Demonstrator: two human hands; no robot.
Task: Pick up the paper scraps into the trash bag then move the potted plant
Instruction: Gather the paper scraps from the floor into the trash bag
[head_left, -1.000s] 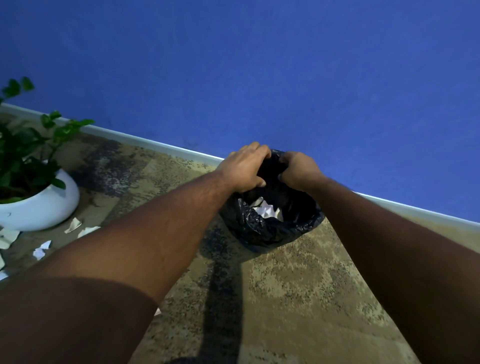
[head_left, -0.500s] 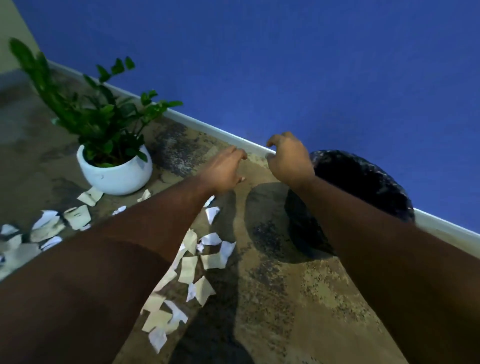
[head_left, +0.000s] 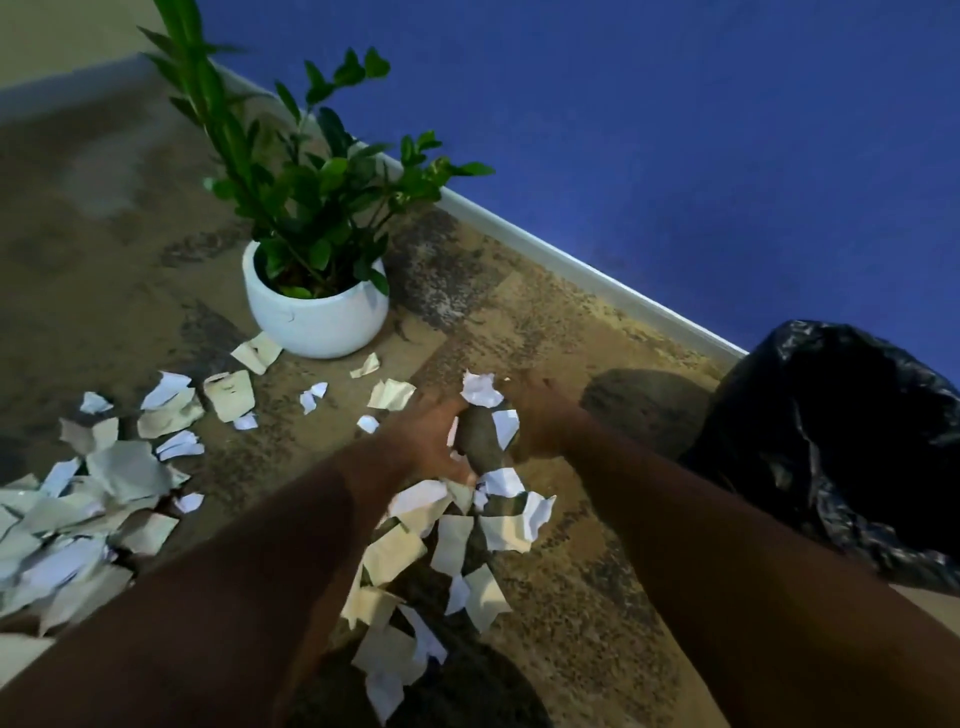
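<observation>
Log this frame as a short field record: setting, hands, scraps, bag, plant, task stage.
setting: patterned carpet beside a blue wall
left hand: down among the scraps, grasp unclear
right hand: down among the scraps, grasp unclear
paper scraps: many on the floor, more at far left
trash bag: black, at right by the wall
potted plant: white pot, upright, not yet moved
stage: gathering scraps

Wall (head_left: 675, 130): deep blue, plain.
Baseboard (head_left: 571, 265): pale strip running along the foot of the wall.
Carpet (head_left: 597, 597): tan with dark mottled patches.
</observation>
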